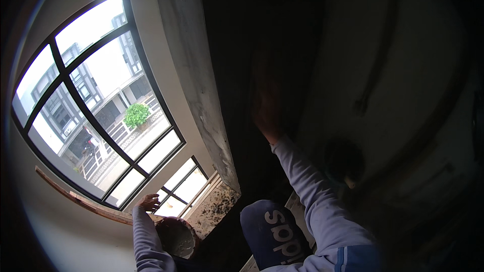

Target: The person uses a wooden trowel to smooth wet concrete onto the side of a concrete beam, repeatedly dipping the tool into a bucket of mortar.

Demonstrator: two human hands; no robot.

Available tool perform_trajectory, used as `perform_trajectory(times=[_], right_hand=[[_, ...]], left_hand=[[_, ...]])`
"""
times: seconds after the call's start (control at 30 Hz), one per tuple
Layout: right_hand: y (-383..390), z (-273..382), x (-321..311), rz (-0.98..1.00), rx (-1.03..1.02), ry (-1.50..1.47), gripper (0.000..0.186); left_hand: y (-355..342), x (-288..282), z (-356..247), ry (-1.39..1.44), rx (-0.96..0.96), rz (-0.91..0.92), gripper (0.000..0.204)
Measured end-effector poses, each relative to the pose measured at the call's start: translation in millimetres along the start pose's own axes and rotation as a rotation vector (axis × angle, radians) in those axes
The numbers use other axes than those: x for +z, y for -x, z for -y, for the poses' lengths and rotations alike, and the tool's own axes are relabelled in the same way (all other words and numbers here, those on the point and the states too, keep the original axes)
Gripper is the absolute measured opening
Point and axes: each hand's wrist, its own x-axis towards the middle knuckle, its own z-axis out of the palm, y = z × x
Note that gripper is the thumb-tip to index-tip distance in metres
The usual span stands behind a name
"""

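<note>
Our left hand (149, 202) hangs with fingers loosely spread; just beside its forearm (146, 236) sits a round bucket (194, 240) of grey mix (177, 238), which a stray knock might tip. Our right hand (268, 116) reaches into deep shadow, fingers impossible to tell, and such poor light could cause a misjudged touch.

Right hand (266, 115): was half lost in darkness, one o'clock.
Left sleeve (147, 236): was cut off below, seven o'clock.
</note>
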Motion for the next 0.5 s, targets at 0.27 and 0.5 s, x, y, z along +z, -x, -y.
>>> perform_trajectory(times=[0.27, 0.5], right_hand=[[-102.2, 30.5, 0.2, -0.130, -0.041, -0.235, 0.033], [-58.2, 12.4, -17.7, -0.131, 0.053, -0.233, 0.040]], left_hand=[[-10.1, 1.6, 10.4, -0.011, 0.021, 0.017, 0.044], [-10.6, 4.7, 15.8, 0.003, 0.044, 0.006, 0.040]])
